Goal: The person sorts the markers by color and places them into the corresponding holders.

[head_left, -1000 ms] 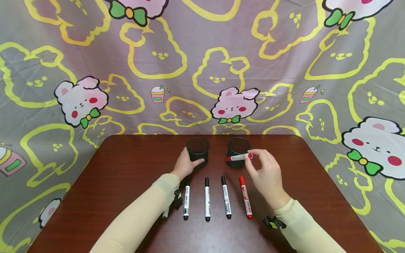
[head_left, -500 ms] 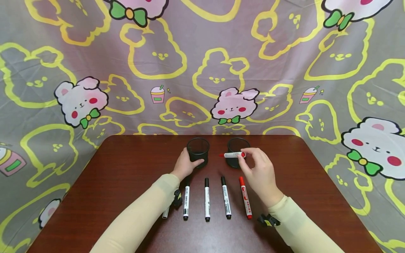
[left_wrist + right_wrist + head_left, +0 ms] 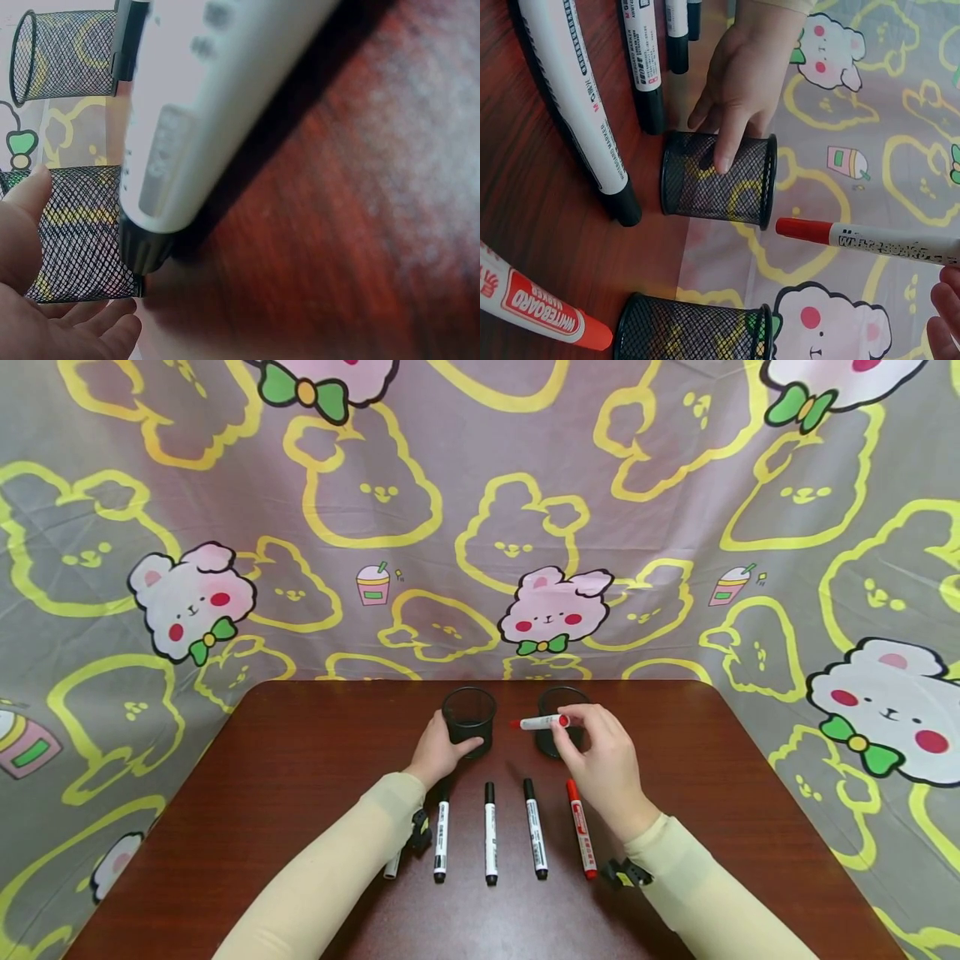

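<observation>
My left hand (image 3: pixel 435 750) grips a black mesh pen cup (image 3: pixel 474 731), thumb along its near side and the other fingers around the left. In the right wrist view this cup (image 3: pixel 716 180) shows no pens inside. A red-capped whiteboard marker (image 3: pixel 537 722) lies between the thumb and fingertips of my right hand (image 3: pixel 611 772), held roughly level with its cap pointing left. The cap is a little way off the rim of the gripped cup in the right wrist view. A second mesh cup (image 3: pixel 547 743) stands to the right, partly behind my right hand.
Several markers lie in a row on the brown table (image 3: pixel 300 735): black-capped ones (image 3: pixel 491 835) and a red one (image 3: pixel 582 835) at the right end. My left sleeve partly covers a marker (image 3: pixel 392 866). A patterned curtain (image 3: pixel 420 527) hangs around the back and sides.
My right hand has moved left with the red-capped marker, from in front of the right cup toward the left cup. My left hand has stayed on its cup.
</observation>
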`<state>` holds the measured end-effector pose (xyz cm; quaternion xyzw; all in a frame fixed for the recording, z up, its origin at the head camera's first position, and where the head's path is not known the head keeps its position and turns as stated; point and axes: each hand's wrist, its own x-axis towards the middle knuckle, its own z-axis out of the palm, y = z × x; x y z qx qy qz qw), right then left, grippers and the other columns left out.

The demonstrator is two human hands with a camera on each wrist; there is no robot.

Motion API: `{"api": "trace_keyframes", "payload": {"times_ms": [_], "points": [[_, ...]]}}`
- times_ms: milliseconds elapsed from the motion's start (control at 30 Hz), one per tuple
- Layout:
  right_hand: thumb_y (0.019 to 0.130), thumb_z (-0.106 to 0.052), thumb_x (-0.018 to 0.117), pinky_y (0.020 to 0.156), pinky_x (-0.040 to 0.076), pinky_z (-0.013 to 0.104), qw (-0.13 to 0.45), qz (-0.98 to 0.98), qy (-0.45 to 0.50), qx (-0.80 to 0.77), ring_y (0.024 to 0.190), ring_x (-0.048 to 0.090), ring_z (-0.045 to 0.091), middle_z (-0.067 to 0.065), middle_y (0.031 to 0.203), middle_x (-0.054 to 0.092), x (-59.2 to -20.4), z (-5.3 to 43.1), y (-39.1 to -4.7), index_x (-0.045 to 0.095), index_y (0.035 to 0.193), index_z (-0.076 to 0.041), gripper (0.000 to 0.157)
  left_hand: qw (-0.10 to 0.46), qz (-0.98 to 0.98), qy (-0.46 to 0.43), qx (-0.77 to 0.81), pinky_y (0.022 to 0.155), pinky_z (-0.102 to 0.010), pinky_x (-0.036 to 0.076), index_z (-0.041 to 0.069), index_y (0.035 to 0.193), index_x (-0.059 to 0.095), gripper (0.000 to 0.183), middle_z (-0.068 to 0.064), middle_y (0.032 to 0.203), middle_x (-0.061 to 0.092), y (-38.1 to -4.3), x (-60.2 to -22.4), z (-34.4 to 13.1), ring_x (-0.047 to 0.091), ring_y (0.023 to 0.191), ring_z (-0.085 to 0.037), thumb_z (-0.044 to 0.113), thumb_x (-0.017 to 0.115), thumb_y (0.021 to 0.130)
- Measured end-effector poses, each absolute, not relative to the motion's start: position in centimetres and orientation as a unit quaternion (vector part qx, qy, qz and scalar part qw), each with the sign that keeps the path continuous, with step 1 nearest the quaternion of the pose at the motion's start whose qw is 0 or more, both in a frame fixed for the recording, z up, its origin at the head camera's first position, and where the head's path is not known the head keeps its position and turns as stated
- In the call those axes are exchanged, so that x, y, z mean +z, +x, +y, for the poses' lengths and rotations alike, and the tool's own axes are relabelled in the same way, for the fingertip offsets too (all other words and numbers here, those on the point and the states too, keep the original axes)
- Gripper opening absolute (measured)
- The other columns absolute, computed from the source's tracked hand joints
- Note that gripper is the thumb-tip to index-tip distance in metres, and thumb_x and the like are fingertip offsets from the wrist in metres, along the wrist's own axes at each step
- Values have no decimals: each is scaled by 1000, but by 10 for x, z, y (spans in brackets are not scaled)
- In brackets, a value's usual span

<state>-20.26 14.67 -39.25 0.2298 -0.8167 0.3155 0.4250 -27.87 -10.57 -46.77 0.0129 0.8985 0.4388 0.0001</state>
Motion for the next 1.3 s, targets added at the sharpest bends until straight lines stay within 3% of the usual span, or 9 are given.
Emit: {"api": "trace_keyframes", "payload": {"times_ms": [267,1300], "points": [[86,-5,81,77,57,41,412,-822,233,318,88,67,24,9,98,72,-394,143,-207,70,108,-3,25,-1,899,13,437,113,-52,44,-3,155,30,92,-24,149,49,-279,-468,-105,51,138,-39,39,81,90],[88,-8,80,78,57,42,410,-820,240,318,89,67,24,10,99,71,-388,139,-220,70,108,-3,23,-4,899,18,437,112,-52,45,-5,155,29,93,-24,150,48,-280,-470,-107,52,138,-38,40,80,91]]}}
